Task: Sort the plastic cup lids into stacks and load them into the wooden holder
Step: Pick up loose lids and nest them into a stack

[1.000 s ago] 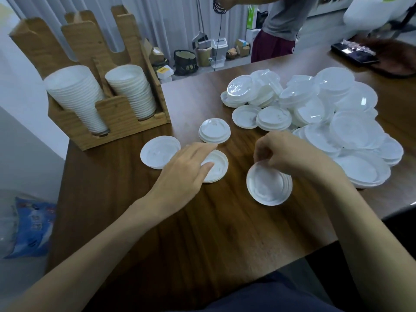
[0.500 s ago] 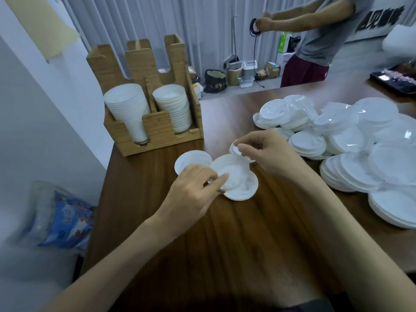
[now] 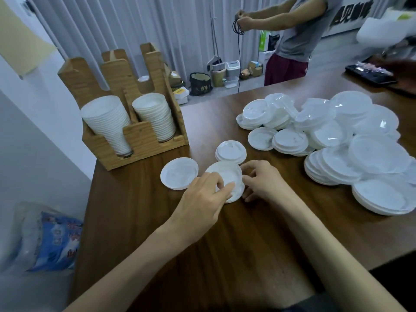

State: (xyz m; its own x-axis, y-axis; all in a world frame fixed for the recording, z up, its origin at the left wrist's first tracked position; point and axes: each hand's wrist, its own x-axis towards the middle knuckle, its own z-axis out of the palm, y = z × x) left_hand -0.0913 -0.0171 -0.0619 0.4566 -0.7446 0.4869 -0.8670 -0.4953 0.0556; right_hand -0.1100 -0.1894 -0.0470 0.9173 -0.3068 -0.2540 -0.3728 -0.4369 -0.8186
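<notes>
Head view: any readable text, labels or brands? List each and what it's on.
None can be read with confidence.
Large dark characters on the white wall panel: blurred, unreadable.
Print on the blue and white bag on the floor: blurred, unreadable.
Marking on the black bag by the curtain: too small.
Yellow label on the white box: too small.
Lids and wooden holder: no text visible.
</notes>
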